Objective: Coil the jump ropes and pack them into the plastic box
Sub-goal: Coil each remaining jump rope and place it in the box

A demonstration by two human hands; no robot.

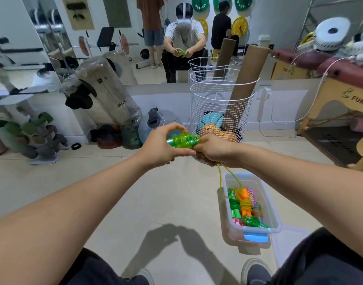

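I judge the task well advanced but not finished. My left hand (160, 147) grips the green rope (183, 139), fingers curled round its handles with many turns of cord already wound about them; my right hand (212, 152) is closed on the other end of the bundle, pinching the cord. A loose tail (220, 177) hangs from under the right hand down toward the box (276, 212), so this winding is incomplete, and the bundle is held in the air, well above the floor (135, 192) and not yet packed. The box stands on the floor just ahead of my right knee, lid off, a blue latch (255, 237) on its near end. Inside lie several wound ropes: a green one along the left wall, an orange one (244, 202) beside it, a pink or purple one at the right, another green one across the near end. I cannot tell the exact count. Remaining, as I judge it: wind in the tail, secure it, set the bundle in the box. A wire basket (221, 99) against the wall holds balls and a cardboard tube; I see no further loose ropes.
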